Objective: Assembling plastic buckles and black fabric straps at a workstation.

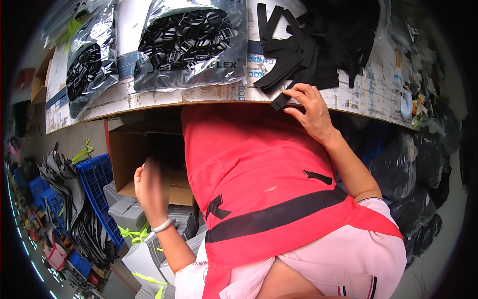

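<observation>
At the table's front edge, my right hand pinches the end of a black webbing strap between thumb and fingers. That strap lies at the near side of a loose pile of black straps, cut in short flat lengths. Lower on the left, my left hand is smeared by motion, at the opening of a cardboard box below the table. Its fingers are too blurred to read. The inside of the box is dark.
Two clear plastic bags of black plastic buckles, a large bag and a smaller bag, lie on the table. Grey stacked sheets and a blue crate stand at the left. Black bags sit at the right.
</observation>
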`<state>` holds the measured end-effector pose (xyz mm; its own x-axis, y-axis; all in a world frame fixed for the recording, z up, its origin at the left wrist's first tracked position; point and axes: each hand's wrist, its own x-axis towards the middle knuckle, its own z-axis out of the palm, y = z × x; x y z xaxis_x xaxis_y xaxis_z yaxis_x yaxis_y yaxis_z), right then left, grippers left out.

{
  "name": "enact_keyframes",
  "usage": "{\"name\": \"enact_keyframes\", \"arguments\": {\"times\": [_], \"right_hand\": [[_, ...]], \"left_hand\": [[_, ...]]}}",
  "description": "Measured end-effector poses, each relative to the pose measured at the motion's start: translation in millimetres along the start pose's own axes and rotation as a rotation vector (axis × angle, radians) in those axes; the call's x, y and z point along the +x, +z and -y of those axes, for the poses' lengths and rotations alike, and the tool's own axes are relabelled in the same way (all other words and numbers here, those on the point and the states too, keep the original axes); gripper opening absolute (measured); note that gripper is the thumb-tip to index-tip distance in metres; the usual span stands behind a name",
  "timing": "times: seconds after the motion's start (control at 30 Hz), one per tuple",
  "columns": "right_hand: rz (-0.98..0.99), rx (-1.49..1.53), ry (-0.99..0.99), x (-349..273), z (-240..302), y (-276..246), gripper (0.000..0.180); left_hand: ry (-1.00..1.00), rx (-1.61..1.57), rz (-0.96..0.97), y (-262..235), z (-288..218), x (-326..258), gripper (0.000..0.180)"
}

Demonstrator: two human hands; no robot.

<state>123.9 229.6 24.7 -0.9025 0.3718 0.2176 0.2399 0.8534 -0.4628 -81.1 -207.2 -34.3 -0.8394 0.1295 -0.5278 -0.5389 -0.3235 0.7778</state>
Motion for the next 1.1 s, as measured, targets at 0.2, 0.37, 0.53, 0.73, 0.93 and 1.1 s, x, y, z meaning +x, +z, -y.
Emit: {"name": "enact_keyframes", "arguments": {"times": [0.2, 0.37, 0.53, 0.73, 0.93, 1.1], "right_hand": [[-0.012, 0.250, 0.038, 2.7, -12.3, 17.1, 0.022], [0.026, 0.617, 0.169, 14.7, -13.6, 20.8, 0.015], [-0.476, 0.409, -0.030, 34.7, 1.5, -3.1, 0.011], [-0.357, 1.029, 0.107, 42.1, 76.6, -24.4, 0.010], [0.604, 1.220, 0.644, 12.2, 91.8, 29.9, 0.020], [0.570, 1.306, 0.725, 9.7, 89.3, 42.6, 0.020]], "left_hand": [[-0.163, 0.092, 0.433, 103.0, 69.8, -18.0, 0.027], [-0.103, 0.213, 0.698, 153.9, 78.5, -35.0, 0.033], [-0.177, 0.221, 0.740, 168.5, 75.3, -40.5, 0.036], [-0.220, 0.296, 0.672, 171.3, 73.4, -48.6, 0.015], [-0.084, 0.326, 0.654, 177.2, 71.6, -57.4, 0.015], [0.158, 0.492, 0.681, 173.1, 77.8, -54.5, 0.016]]}}
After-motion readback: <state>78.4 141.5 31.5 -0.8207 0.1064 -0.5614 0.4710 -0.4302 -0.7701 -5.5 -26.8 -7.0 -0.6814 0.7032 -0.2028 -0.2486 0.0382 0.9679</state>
